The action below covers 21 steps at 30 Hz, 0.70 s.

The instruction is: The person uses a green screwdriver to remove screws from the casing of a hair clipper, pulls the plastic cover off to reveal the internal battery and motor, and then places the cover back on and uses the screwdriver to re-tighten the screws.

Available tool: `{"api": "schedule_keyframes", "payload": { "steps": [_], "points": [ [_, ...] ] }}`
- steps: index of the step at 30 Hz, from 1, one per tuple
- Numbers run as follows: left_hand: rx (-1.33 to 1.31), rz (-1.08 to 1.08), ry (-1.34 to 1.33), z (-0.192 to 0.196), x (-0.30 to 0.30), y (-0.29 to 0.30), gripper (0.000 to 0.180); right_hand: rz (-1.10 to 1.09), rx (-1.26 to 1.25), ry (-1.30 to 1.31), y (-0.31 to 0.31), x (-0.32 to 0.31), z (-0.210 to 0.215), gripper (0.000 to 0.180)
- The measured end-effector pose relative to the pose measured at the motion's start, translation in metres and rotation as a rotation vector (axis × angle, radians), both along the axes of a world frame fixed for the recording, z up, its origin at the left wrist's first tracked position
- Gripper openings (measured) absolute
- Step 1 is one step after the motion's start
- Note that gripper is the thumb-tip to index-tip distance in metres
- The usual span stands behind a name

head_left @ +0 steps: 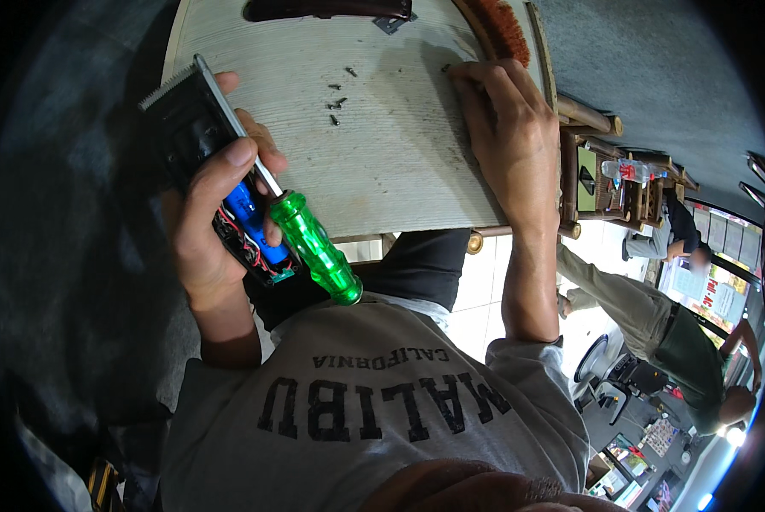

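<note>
My left hand (216, 192) is closed around an opened hair clipper (197, 128), its toothed blade at the upper left. The clipper's blue battery (248, 218) and thin wires lie bare at its lower end. A screwdriver (314, 247) with a shiny green handle is held along the clipper in the same hand, its shaft under the thumb. My right hand (512, 119) rests on the table's right side, fingers bent together. Its fingertips touch a tiny dark screw (446, 67); the grip itself is partly hidden. Several loose screws (336, 104) lie between the hands.
A pale wooden table (382, 188) carries a dark clipper cover (327, 8), a small dark metal piece (394, 23) and a brush with reddish bristles (500, 30). Bamboo furniture (591, 179) holding a plastic bottle (628, 171) stands to the right. Two people are farther right.
</note>
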<state>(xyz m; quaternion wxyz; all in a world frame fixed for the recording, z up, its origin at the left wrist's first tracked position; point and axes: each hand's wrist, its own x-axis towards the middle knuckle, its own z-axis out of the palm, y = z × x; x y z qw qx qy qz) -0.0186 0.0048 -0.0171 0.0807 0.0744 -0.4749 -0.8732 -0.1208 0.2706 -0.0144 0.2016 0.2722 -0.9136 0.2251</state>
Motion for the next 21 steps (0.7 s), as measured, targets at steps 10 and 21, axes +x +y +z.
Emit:
{"api": "schedule_keyframes", "payload": {
  "steps": [10,21],
  "points": [
    [-0.049,-0.028,0.014,0.002,-0.007,0.004,0.060,-0.107,-0.073,0.013,0.010,0.006,-0.007,0.014],
    [0.002,-0.006,0.021,0.002,-0.001,0.002,0.060,-0.087,-0.050,-0.014,0.004,0.013,-0.009,0.021]
  ]
}}
